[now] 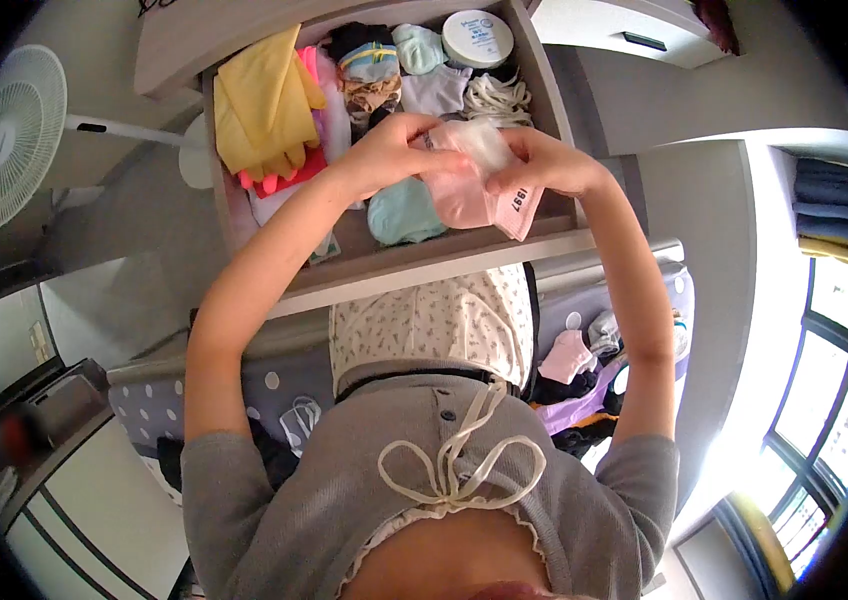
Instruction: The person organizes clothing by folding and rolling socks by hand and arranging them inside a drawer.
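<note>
A pink sock (464,195) marked "1997" is held up over the open drawer (434,268), between both hands. My left hand (406,158) is closed on its left side, and my right hand (544,165) grips its right side. White fabric shows at the sock's top between the fingers. Just below and left of it lies a mint-green sock (404,212) in the drawer. Behind the hands are a grey-white folded sock (434,90) and a bundle of white cords (497,98).
The drawer also holds yellow gloves (264,105), a round white tub (477,38) and a pale green sock (419,48). A white fan (9,140) stands at the left. Clothes, including a pink piece (566,357), lie on a dotted grey surface (144,400) behind the body.
</note>
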Available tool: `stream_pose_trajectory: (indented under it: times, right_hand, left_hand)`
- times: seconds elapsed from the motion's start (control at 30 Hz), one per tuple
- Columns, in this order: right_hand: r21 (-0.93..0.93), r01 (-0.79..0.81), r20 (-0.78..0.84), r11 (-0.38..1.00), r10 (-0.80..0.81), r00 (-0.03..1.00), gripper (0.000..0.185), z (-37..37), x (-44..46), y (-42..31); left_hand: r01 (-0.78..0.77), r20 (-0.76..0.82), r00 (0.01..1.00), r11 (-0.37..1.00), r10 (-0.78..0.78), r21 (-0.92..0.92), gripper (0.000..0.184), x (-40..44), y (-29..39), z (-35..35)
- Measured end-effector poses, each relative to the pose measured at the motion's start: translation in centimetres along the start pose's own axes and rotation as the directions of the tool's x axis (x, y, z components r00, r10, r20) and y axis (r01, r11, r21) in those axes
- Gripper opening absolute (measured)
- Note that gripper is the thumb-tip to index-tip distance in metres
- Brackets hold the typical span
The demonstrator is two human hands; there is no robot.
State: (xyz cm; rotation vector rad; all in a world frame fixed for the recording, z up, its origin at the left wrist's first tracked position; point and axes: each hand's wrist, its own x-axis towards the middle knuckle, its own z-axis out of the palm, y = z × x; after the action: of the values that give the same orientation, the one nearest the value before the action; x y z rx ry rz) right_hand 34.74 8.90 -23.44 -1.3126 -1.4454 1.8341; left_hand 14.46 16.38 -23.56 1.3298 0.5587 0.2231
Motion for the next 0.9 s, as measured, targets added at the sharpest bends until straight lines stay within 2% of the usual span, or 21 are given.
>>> stream_pose_trajectory:
  times: [0.07, 0.13, 0.17, 0.23, 0.27, 0.33, 0.43, 0.53, 0.63, 0.73, 0.83, 0.87, 0.9]
  right_hand:
    - [0.020, -0.046, 0.009, 0.999, 0.046, 0.999, 0.036, 0.0, 0.5, 0.7]
    - [0.215, -0.079, 0.024, 0.973, 0.076, 0.997, 0.044, -0.1, 0.4, 0.8]
    - [0.310, -0.096, 0.033, 0.946, 0.090, 0.995, 0.048, -0.2, 0.3, 0.9]
    - [0.349, -0.042, -0.093, 0.936, 0.079, 0.993, 0.050, -0.8, -0.1, 1.4]
    - [0.367, -0.012, -0.157, 0.930, 0.075, 0.985, 0.051, -1.0, -0.2, 1.6]
    - [0.383, 0.047, -0.228, 0.923, 0.045, 0.972, 0.049, -1.0, 0.0, 1.5]
    - [0.394, 0.092, -0.321, 0.915, 0.043, 0.946, 0.046, -0.9, 0.6, 1.2]
    - [0.402, 0.084, -0.376, 0.912, 0.081, 0.923, 0.044, -1.2, 1.2, 1.1]
    - [0.417, 0.123, -0.418, 0.901, 0.069, 0.906, 0.042, -1.7, 1.3, 1.9]
    - [0.397, 0.123, -0.465, 0.910, 0.083, 0.882, 0.038, -1.7, 1.1, 1.9]
    - [0.282, 0.125, -0.520, 0.951, 0.042, 0.853, 0.034, -1.7, 1.1, 2.1]
    - [0.209, 0.122, -0.535, 0.970, 0.009, 0.845, 0.033, -1.6, 1.2, 2.4]
    - [0.133, 0.119, -0.545, 0.984, -0.027, 0.838, 0.032, -1.5, 1.5, 2.6]
  left_hand:
    - [-0.004, -0.049, 0.999, 1.000, 0.004, -0.005, 0.032, -0.3, -0.3, -0.1]
    - [0.012, -0.116, 0.993, 0.999, -0.018, -0.051, 0.029, -0.7, -0.4, -0.1]
    - [0.091, -0.118, 0.989, 0.995, -0.086, 0.043, 0.028, -0.7, -1.0, -0.6]
    - [0.247, -0.138, 0.966, 0.942, -0.220, 0.226, 0.026, -0.7, -3.8, -2.2]
    - [0.276, -0.160, 0.961, 0.803, -0.225, 0.528, 0.028, -1.2, -4.8, -2.6]
    - [0.176, -0.147, 0.984, 0.614, -0.097, 0.770, 0.029, -2.9, -5.2, -2.1]
    - [0.056, -0.116, 0.988, 0.461, 0.104, 0.886, 0.030, -3.8, -4.7, -0.9]
    - [-0.281, 0.191, 0.919, 0.231, 0.346, 0.931, 0.030, -2.4, -5.5, -1.1]
    - [-0.369, 0.348, 0.925, 0.142, 0.155, 0.919, 0.029, -1.1, -4.8, -0.9]
    - [-0.454, 0.477, 0.879, 0.285, -0.014, 0.844, 0.022, -0.1, -3.1, -1.3]
    - [-0.068, 0.345, 0.906, 0.723, -0.244, 0.688, 0.019, -0.9, -1.2, -2.6]
    - [-0.156, 0.355, 0.929, 0.765, -0.100, 0.625, 0.019, -1.3, -0.9, -3.4]
    - [-0.093, 0.278, 0.959, 0.872, -0.050, 0.480, 0.019, -1.8, -0.5, -3.7]
